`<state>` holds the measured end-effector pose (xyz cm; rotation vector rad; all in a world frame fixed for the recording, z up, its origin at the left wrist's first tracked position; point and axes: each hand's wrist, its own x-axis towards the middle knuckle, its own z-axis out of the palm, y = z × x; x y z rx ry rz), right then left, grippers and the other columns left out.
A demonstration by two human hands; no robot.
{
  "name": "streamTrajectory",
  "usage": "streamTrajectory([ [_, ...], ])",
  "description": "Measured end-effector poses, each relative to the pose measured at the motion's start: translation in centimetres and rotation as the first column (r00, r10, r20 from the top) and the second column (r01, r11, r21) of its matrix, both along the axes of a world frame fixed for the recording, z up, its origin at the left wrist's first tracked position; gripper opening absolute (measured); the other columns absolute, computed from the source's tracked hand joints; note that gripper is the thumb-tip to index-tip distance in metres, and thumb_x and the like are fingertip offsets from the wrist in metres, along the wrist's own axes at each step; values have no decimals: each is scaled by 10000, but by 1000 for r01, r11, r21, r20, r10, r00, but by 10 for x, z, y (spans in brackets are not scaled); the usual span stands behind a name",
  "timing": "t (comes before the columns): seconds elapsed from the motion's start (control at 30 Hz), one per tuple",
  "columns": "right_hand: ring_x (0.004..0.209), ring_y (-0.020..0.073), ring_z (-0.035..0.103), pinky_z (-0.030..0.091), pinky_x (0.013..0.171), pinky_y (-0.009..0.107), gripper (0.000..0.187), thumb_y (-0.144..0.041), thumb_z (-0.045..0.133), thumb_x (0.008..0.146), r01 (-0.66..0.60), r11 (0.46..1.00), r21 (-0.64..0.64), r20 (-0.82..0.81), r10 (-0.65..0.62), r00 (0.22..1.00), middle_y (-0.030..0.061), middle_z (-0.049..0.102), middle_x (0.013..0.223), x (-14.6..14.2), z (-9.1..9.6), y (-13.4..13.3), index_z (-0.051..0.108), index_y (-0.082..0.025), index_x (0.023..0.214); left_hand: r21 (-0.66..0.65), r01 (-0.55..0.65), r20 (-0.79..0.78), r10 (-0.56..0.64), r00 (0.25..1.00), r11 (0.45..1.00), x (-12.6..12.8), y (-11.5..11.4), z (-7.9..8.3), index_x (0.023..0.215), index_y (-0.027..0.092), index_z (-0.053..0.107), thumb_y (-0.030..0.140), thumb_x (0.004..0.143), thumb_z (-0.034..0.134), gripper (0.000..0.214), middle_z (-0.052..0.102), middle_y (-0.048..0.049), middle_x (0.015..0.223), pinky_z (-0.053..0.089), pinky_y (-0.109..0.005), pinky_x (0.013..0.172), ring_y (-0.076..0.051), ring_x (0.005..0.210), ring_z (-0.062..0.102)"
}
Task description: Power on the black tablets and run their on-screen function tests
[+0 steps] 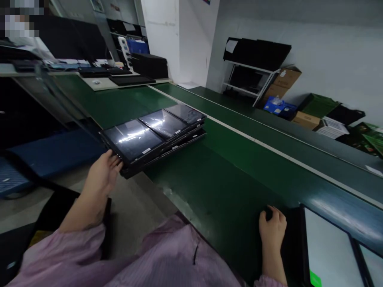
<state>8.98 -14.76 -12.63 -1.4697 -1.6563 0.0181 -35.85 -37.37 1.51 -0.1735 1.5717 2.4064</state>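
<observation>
My left hand (101,175) reaches to the near corner of a black tray (134,161) holding three glossy dark screen panels (133,138); its fingers curl on the tray's edge. That tray lies on a second similar tray on the green conveyor belt (227,175). My right hand (272,227) rests with bent fingers on the left edge of another black tray (295,239) at the lower right, which holds a pale panel (329,247). Pink sleeves cover both arms.
A white divider strip (269,147) runs along the belt. Behind it stand a metal rack (251,75), cardboard boxes (284,79) and green crates (320,105). More black trays (149,63) are stacked at the belt's far end. A person sits at upper left.
</observation>
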Motion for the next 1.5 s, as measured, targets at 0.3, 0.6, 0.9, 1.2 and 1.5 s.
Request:
streamTrajectory([
  [0.3, 1050, 394, 620, 524, 934, 569, 343, -440, 497, 827, -18, 997, -75, 27, 20, 999, 207, 694, 1103, -10, 12, 13, 677, -204, 998, 44, 246, 473, -237, 849, 968, 50, 29, -13, 1004, 89, 669, 332, 1064, 419, 353, 711, -198, 1001, 385, -427, 1316, -286, 1400, 624],
  [0.6, 1058, 365, 620, 520, 976, 556, 307, -356, 485, 831, -134, 988, -78, 28, 137, 990, 205, 690, 1078, -4, 16, 10, 684, -184, 988, 244, 142, 157, -184, 970, 959, 46, 70, -28, 943, 176, 693, 128, 978, 412, 287, 794, 5, 939, 563, -264, 1055, -160, 1401, 623],
  [0.9, 1047, 342, 614, 529, 1000, 554, 238, -266, 512, 858, -214, 975, -66, -9, 214, 977, 177, 680, 1050, 22, 4, 18, 703, -192, 980, 137, 222, -14, -222, 975, 965, 55, 83, -32, 1068, 199, 554, 259, 954, 411, 192, 730, -14, 1169, 554, -309, 1109, -185, 1309, 641],
  [1.2, 1125, 363, 626, 559, 971, 586, 292, -324, 483, 953, -241, 969, -60, 11, 242, 970, 186, 677, 1152, 21, -2, 19, 713, -202, 1084, -120, 172, -93, -184, 979, 978, 8, 110, -19, 1082, 231, 451, 405, 724, 559, 412, 650, -48, 1073, 518, -433, 1187, -242, 1205, 622],
  [1.5, 1218, 372, 631, 588, 938, 570, 399, -492, 424, 1071, -259, 962, -88, -24, 258, 966, 166, 683, 1239, 14, -9, 17, 738, -250, 1112, -320, 134, -125, -182, 975, 938, 1, 122, -22, 965, 288, 526, 377, 465, 554, 509, 619, -18, 814, 550, -580, 1071, -301, 975, 629],
])
